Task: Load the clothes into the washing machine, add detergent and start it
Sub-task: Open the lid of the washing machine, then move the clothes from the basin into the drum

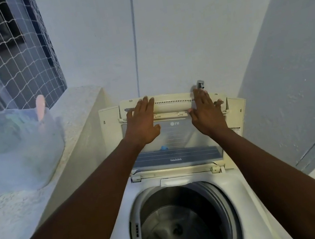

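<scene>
A cream top-loading washing machine point(247, 194) stands below me with its folding lid point(178, 136) raised against the back wall. The round steel drum point(180, 220) lies open and holds no clothes. My left hand point(142, 122) lies flat on the upper left of the lid, fingers straight. My right hand point(205, 110) presses flat on the upper right of the lid, fingers straight. Both arms reach forward over the drum.
A clear plastic bag point(16, 148) with a pink handle point(41, 107) poking out sits on the rough concrete ledge point(75, 121) at the left. A netted window point(4, 57) is above it. A metal tap point(200, 84) sticks out of the wall behind the lid.
</scene>
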